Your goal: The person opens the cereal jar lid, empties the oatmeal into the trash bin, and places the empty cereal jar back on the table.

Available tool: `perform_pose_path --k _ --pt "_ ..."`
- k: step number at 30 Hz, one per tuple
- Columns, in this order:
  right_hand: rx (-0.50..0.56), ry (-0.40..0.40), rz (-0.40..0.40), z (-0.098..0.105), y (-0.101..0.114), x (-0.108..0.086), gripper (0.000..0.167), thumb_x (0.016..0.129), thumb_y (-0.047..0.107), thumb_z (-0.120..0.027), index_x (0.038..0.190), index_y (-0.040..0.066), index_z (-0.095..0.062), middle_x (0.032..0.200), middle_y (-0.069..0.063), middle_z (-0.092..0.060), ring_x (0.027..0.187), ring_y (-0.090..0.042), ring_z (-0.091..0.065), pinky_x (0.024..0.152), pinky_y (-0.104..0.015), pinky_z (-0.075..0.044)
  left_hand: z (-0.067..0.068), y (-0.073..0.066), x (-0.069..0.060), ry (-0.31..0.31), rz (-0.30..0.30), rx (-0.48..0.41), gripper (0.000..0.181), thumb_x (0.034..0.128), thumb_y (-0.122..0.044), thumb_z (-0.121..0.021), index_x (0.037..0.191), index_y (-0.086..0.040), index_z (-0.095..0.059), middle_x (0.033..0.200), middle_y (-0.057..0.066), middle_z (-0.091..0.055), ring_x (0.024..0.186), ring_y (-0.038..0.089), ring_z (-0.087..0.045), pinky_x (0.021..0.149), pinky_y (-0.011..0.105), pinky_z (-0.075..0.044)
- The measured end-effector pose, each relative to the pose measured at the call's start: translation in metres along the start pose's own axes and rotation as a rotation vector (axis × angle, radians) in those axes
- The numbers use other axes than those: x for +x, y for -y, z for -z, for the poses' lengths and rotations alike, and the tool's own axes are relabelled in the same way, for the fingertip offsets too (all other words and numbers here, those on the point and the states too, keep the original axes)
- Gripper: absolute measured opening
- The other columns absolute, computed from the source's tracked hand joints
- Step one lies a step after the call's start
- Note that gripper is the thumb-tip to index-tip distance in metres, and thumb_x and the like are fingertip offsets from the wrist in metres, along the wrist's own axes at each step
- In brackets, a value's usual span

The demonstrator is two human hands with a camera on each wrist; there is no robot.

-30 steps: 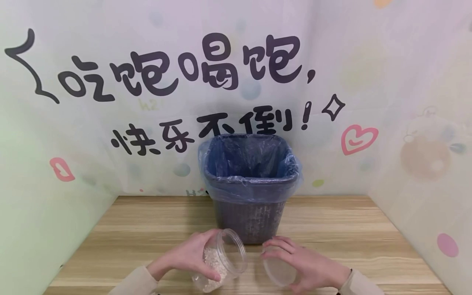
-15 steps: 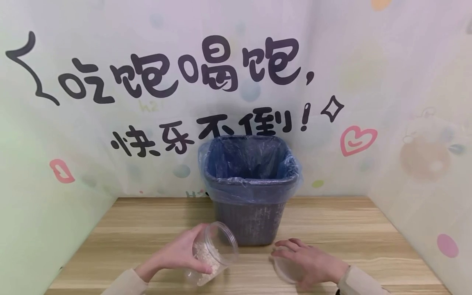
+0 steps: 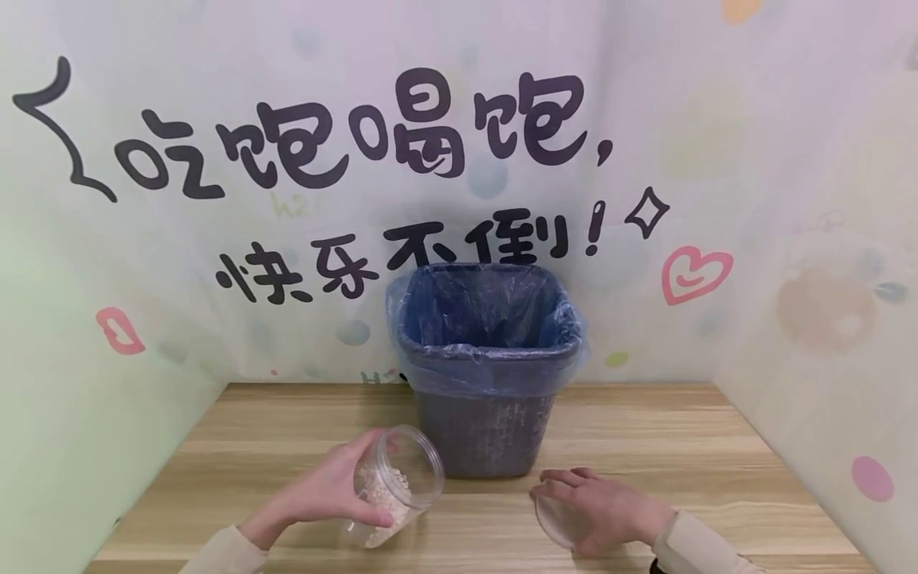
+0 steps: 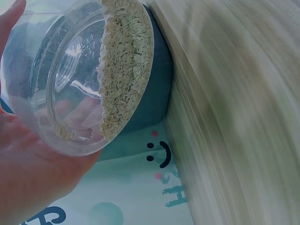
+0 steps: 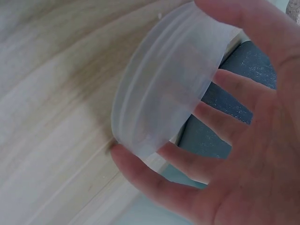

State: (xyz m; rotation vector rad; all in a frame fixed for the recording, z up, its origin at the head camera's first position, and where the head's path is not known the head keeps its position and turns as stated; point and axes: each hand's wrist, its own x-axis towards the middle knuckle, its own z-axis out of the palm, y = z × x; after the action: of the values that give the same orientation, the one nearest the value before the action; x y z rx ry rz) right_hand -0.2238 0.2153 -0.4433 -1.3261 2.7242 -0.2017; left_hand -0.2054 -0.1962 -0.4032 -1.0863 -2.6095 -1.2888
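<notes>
My left hand [image 3: 326, 488] grips a clear jar [image 3: 373, 522] partly filled with pale flakes [image 3: 390, 496]; the jar is tilted, its open mouth toward the right. In the left wrist view the flakes [image 4: 125, 65] lie along one side behind the jar's round base [image 4: 77, 89]. Under my right hand [image 3: 610, 510] is a translucent round lid [image 3: 559, 520], low at the table. The right wrist view shows the lid [image 5: 164, 89] tilted, with the fingers and thumb of my right hand [image 5: 234, 140] around its edge.
A dark bin [image 3: 484, 434] lined with a blue bag [image 3: 495, 375] stands upright on the wooden table [image 3: 287, 422], behind and between the hands. A patterned wall sheet [image 3: 753, 159] with black lettering hangs behind it and along both sides.
The left hand has moved left with the tilted jar. The right hand has shifted right with the lid, which now lies lower beneath the palm.
</notes>
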Motion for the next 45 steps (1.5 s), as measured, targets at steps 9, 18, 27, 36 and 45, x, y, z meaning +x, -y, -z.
perform_pose_path --k 9,18,27,36,45 --pt "0.061 0.013 -0.049 0.015 -0.001 0.001 0.081 0.067 0.027 -0.084 0.139 0.017 -0.048 0.140 -0.022 -0.043 0.128 -0.055 -0.030 0.073 -0.076 -0.040 0.002 0.003 -0.004 0.007 -0.020 -0.018 0.092 0.0640 -0.032 -0.090 0.134 0.004 -0.042 0.119 0.021 -0.060 0.105 0.034 -0.059 0.086 0.034 -0.051" --pt "0.072 -0.214 0.035 0.064 -0.023 0.003 0.036 0.085 0.015 -0.069 0.118 0.000 -0.062 0.116 -0.013 -0.061 0.109 -0.036 -0.055 0.089 -0.052 -0.047 0.005 0.007 -0.009 -0.004 -0.006 -0.010 0.092 0.0639 -0.030 -0.090 0.134 0.005 -0.041 0.118 0.019 -0.061 0.106 0.028 -0.058 0.084 0.035 -0.052" --pt "0.172 -0.395 -0.084 0.120 -0.034 0.008 0.021 0.090 0.005 -0.062 0.108 -0.005 -0.063 0.105 -0.015 -0.067 0.096 -0.034 -0.063 0.080 -0.047 -0.053 0.010 0.015 -0.012 -0.039 0.000 0.023 0.092 0.0634 -0.031 -0.090 0.133 0.007 -0.043 0.116 0.014 -0.061 0.104 0.018 -0.058 0.084 0.034 -0.052" --pt "0.269 -0.591 -0.243 0.177 -0.043 0.025 0.017 0.095 -0.001 -0.052 0.106 -0.010 -0.062 0.099 -0.022 -0.066 0.086 -0.034 -0.065 0.073 -0.045 -0.055 0.016 0.020 -0.017 -0.061 0.046 0.021 0.093 0.0640 -0.031 -0.089 0.136 0.004 -0.042 0.119 0.018 -0.060 0.105 0.036 -0.058 0.084 0.039 -0.053" --pt "0.273 -0.533 -0.405 0.209 -0.034 0.053 0.037 0.100 0.030 -0.051 0.112 -0.001 -0.066 0.097 -0.012 -0.068 0.087 -0.025 -0.062 0.078 -0.042 -0.050 0.018 0.023 -0.019 -0.056 0.071 0.017 0.094 0.0650 -0.030 -0.089 0.139 0.001 -0.040 0.121 0.019 -0.058 0.107 0.038 -0.057 0.083 0.042 -0.052"
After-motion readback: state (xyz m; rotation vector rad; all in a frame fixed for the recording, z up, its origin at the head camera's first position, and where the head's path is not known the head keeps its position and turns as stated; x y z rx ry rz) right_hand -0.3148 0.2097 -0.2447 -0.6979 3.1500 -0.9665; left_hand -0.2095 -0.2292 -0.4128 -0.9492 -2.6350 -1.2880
